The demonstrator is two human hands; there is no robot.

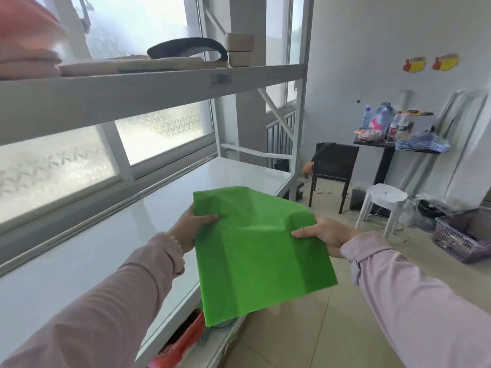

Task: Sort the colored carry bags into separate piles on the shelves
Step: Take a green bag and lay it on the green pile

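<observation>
The green carry bag is held spread out at centre, over the front edge of the white shelf. The left hand pinches its 9 o'clock edge, thumb on top; the right hand pinches the 3 o'clock edge likewise. Beige bags lie on the upper shelf at 11 o'clock

Reaching forward with both arms, pink sleeves down to wrists. Pinching left edge of green bag with left hand, thumb on top. Gripping right edge with right hand, thumb on top, fingers hidden beneath.
</observation>
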